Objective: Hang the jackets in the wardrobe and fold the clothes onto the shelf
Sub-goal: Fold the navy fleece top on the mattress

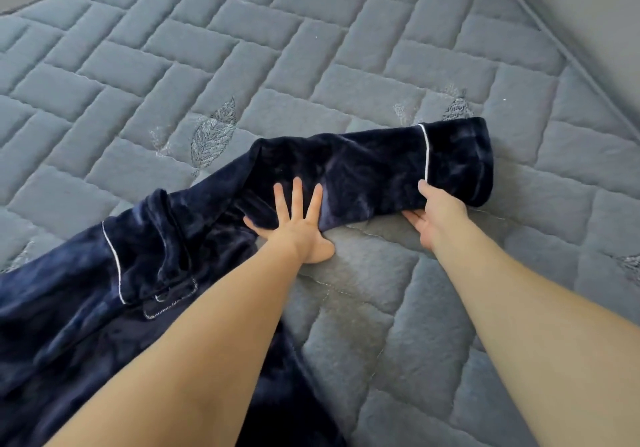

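Bed: we are looking down at a grey quilted mattress (346,65) with stitched leaf motifs, which is carrying everything here.

Garment: a dark navy plush velvet top with thin white piping (86,290) is lying on the mattress, its body bunched at the lower left and its collar showing beside our left forearm.

Sleeve: the long navy sleeve with a white-piped cuff (381,166) is stretching rightward across the mattress, away from the body, with the cuff at its far end.

Left hand: our left hand (298,224) is pressing flat on the sleeve near the shoulder end, fingers spread and straight, so its grip is open and only pinning the cloth.

Right hand: our right hand (436,214) is taking the sleeve just short of the cuff, thumb on top and fingers slipped beneath the lower edge, so its grip is pinching the cloth.

Step in hand: we are judging this as the folding part of the task, with the sleeve being smoothed and readied to turn in.

Next move: we are expecting it to call for lifting the cuff end and carrying it across onto the body while the left palm is anchoring the fold line; plush fabric may slide or bunch, so the pinning hand needs steady pressure.

Shelf and wardrobe: neither is showing in this view.
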